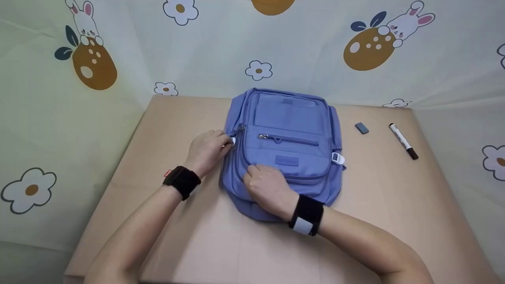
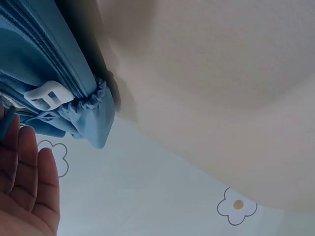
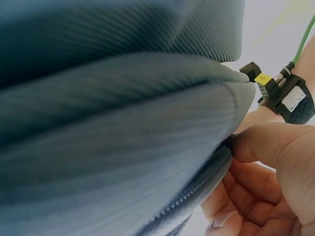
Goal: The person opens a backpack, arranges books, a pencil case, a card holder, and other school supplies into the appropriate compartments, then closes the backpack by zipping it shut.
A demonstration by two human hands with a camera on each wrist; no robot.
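The blue backpack (image 1: 290, 118) lies front side up on the tan table (image 1: 394, 189), with the person's 2 hands at its left and lower-left parts in the head view. The left hand (image 1: 209, 152) is at the bag's left side, next to a white buckle (image 2: 49, 95), its fingers drawn together on a small blue strip (image 2: 7, 123), probably a zipper pull. The right hand (image 1: 270, 189) sits lower, over the bottom left corner of the front panel, thumb and fingers pinching the fabric edge (image 3: 224, 162) beside a zipper (image 3: 182, 199). The 2 hands are near each other but apart.

The left wrist view cuts off the strip at its edge and leaves the left thumb out. In the right wrist view, blurred fabric fills most of the frame and covers the tips of some fingers. In the head view, the right hand and wrist hide part of the bag's lower front, and the patch (image 1: 287, 160) bears no readable lettering.

Well apart, to the right, lie 1 small blue-grey block (image 1: 361, 128) and 1 marker (image 1: 403, 141).
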